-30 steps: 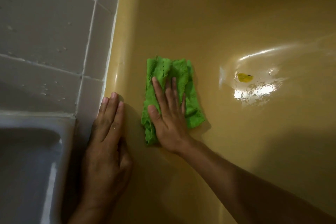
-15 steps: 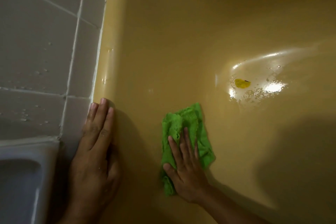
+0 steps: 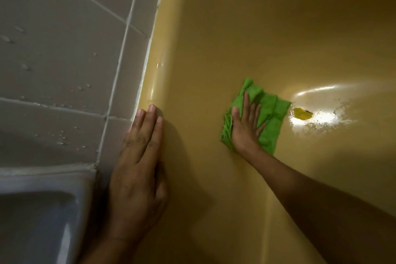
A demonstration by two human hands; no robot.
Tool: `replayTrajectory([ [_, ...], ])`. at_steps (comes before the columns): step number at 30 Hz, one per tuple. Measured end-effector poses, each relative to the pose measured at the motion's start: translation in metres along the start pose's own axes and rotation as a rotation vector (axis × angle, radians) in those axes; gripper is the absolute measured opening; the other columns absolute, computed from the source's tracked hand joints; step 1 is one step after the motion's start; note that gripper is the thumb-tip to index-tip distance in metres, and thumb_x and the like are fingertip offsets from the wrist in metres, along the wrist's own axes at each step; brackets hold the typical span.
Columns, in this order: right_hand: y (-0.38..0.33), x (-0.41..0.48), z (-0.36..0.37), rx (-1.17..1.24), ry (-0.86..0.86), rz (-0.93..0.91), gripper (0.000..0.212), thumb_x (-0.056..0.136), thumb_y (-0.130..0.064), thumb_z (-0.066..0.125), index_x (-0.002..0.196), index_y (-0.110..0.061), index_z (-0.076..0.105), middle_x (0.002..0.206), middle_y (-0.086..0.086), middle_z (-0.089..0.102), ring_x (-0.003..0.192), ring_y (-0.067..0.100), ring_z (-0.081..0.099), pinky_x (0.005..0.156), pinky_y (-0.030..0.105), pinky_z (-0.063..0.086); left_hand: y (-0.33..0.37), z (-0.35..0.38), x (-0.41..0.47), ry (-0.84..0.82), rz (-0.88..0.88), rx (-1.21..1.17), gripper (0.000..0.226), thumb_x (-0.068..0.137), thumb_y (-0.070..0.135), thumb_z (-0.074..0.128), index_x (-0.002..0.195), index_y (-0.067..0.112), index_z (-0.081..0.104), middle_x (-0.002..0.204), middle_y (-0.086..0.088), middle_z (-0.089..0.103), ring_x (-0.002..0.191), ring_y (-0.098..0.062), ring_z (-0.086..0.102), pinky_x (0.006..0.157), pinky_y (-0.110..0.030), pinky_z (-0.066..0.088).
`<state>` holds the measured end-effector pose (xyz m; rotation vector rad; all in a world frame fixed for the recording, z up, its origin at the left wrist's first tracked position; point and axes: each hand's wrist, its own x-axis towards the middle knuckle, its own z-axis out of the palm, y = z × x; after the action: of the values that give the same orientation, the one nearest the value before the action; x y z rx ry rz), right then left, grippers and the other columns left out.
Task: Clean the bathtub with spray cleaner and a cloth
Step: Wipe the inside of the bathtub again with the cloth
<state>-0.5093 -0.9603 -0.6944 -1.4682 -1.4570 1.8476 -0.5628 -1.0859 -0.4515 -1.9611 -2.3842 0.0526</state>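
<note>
- Right hand (image 3: 246,128) lay flat on the green cloth (image 3: 267,120), fingers straight and slightly spread, pressing it against the yellow bathtub (image 3: 235,38) wall.
- Left hand (image 3: 139,167) rested flat on the tub's rim, fingers straight and together, beside the grey tiles (image 3: 64,49).
- Just right of the cloth sat a yellow scrap (image 3: 301,113) in a wet, shiny patch.

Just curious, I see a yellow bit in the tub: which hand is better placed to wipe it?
Probably right. The right hand presses the green cloth, its edge beside the yellow bit; the left hand rests on the tub rim, without cloth.
</note>
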Motion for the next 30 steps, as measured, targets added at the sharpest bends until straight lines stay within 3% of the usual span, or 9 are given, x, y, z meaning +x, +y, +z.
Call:
replayTrajectory([
  [9,-0.104,0.02,-0.018,0.102,-0.017,-0.312,0.06,0.102,-0.061,0.014,0.157,-0.053,-0.007,0.171,-0.005,-0.012,0.154,0.009,-0.022,0.119,0.063,-0.014,0.0,0.0,0.006,-0.004,0.008,-0.02,0.079,0.077,0.005,0.04,0.155,0.0,0.036,0.169,-0.011,0.023,0.158,-0.03,0.017,0.125,-0.05,0.021],
  [12,-0.108,0.011,-0.023,0.11,-0.048,-0.337,0.06,0.098,-0.065,0.013,0.155,-0.057,-0.007,0.17,-0.008,-0.013,0.153,0.007,-0.022,0.12,0.063,-0.012,0.001,0.0,0.011,-0.002,0.004,-0.047,0.079,0.076,0.005,0.039,0.155,-0.001,0.036,0.169,-0.011,0.024,0.158,-0.029,0.016,0.124,-0.051,0.021],
  [18,-0.106,-0.022,-0.017,0.071,-0.095,-0.377,0.06,0.099,-0.063,0.015,0.154,-0.057,-0.008,0.169,-0.013,-0.016,0.151,0.001,-0.025,0.121,0.057,-0.012,0.001,0.003,0.018,0.029,-0.023,-0.107,0.076,0.083,0.007,0.038,0.158,0.005,0.033,0.17,-0.004,0.023,0.159,-0.021,0.014,0.128,-0.04,0.014],
  [23,-0.104,-0.033,-0.014,0.069,-0.08,-0.37,0.06,0.098,-0.065,0.014,0.153,-0.059,-0.008,0.17,-0.012,-0.014,0.15,0.0,-0.024,0.122,0.057,-0.011,0.001,0.001,0.02,0.024,-0.025,-0.125,0.079,0.081,0.005,0.044,0.159,0.007,0.032,0.17,-0.002,0.023,0.159,-0.016,0.012,0.127,-0.048,0.023],
  [30,-0.083,-0.042,-0.009,0.061,-0.094,-0.402,0.058,0.102,-0.062,0.016,0.153,-0.057,-0.011,0.169,-0.013,-0.016,0.149,-0.001,-0.028,0.121,0.052,-0.013,0.001,-0.002,0.028,-0.026,-0.032,-0.09,0.081,0.085,0.006,0.048,0.162,0.013,0.024,0.172,0.005,0.013,0.159,-0.01,0.004,0.128,-0.025,0.005],
])
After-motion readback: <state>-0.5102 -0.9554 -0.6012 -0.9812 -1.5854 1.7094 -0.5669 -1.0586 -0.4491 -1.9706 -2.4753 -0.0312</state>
